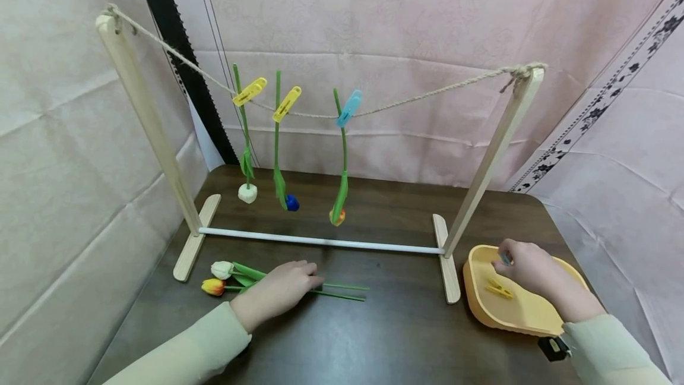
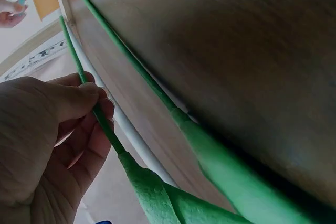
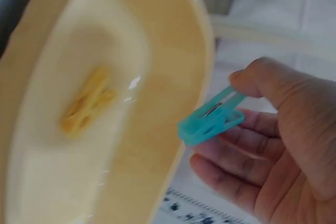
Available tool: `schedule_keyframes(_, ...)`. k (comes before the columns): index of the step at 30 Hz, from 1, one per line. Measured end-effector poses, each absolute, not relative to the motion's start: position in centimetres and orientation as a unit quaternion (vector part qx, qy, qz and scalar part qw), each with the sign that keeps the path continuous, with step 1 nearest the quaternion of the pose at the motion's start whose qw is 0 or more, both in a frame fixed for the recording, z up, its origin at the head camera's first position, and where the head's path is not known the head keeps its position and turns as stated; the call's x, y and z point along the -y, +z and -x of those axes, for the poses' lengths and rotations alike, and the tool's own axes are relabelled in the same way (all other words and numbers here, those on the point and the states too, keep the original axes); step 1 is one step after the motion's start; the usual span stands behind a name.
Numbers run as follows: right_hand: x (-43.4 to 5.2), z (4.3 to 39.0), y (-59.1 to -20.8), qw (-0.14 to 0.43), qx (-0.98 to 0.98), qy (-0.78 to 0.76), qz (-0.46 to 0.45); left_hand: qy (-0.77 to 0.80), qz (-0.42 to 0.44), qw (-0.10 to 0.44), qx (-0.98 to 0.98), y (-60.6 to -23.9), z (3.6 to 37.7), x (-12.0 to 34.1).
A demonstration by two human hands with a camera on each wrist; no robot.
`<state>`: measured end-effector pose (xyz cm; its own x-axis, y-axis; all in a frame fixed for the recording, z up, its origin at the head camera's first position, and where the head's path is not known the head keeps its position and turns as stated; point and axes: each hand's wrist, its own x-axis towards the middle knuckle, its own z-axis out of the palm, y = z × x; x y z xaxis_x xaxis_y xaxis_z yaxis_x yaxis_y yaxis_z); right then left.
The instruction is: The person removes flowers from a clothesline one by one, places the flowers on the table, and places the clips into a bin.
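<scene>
Dark table [image 1: 374, 331], left hand [image 1: 283, 289] pinching tulip stem [image 2: 108, 129], running left-right; right hand [image 1: 534, 271], well right over tub [image 1: 483, 312], pinches blue peg [image 3: 202, 128].

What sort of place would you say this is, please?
Probably a makeshift indoor tabletop setup, perhaps for filming: a creased, pale pink cloth-like backdrop hangs behind a dark brown, wood-look table, on which stands a pale wooden frame strung with beige rope.
</scene>
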<state>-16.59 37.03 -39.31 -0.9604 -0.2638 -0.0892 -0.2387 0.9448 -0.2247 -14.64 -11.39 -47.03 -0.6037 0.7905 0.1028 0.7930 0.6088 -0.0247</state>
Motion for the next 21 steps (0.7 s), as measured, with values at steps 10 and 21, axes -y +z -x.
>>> schedule_keyframes(10,-38.6,16.9,-42.0,0.107,-0.978,-0.104,0.145,-0.002,0.424,0.018,0.906,-47.9,14.5,11.5)
schedule_keyframes(21,-38.3,16.5,-42.6,0.094,-0.979,-0.09,0.159,-0.02,0.399,0.014,0.917,-48.1,14.6,11.6)
